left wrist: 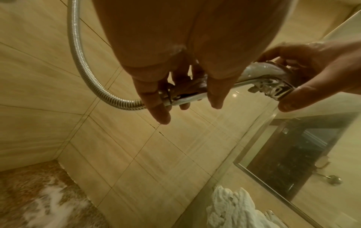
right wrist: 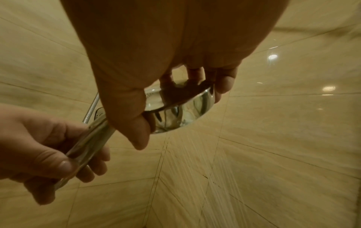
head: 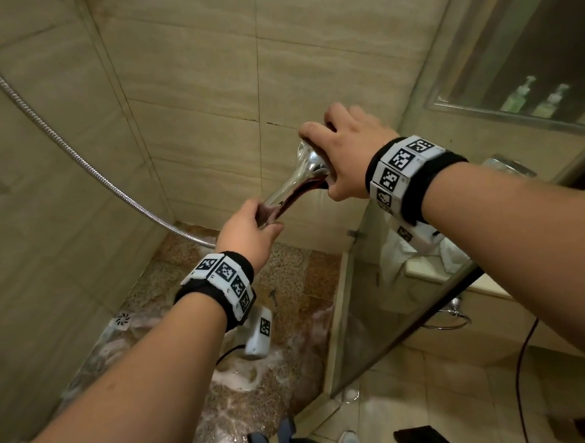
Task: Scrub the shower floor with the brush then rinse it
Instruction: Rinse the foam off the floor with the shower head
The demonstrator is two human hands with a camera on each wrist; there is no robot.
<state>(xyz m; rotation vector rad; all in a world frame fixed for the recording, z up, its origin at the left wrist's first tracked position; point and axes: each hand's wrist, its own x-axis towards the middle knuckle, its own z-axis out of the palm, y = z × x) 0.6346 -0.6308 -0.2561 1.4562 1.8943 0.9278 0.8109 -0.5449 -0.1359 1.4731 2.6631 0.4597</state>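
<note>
Dim warm light, lamp glare on glossy tiles (right wrist: 273, 56), wrist views blurred and edge-warped

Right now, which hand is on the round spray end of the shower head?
The right hand grips the shower head's round end; the left hand holds the handle near the hose.

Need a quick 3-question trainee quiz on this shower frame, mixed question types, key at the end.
1. True or false: the left hand grips the handle of the chrome handheld shower head.
2. Multiple choice: the right hand holds which part of it? A) the ribbed metal hose B) the round head end C) nothing
3. Fill in: the speckled brown stone shower floor carries patches of white ____.

Key: 1 true; 2 B; 3 foam
</note>
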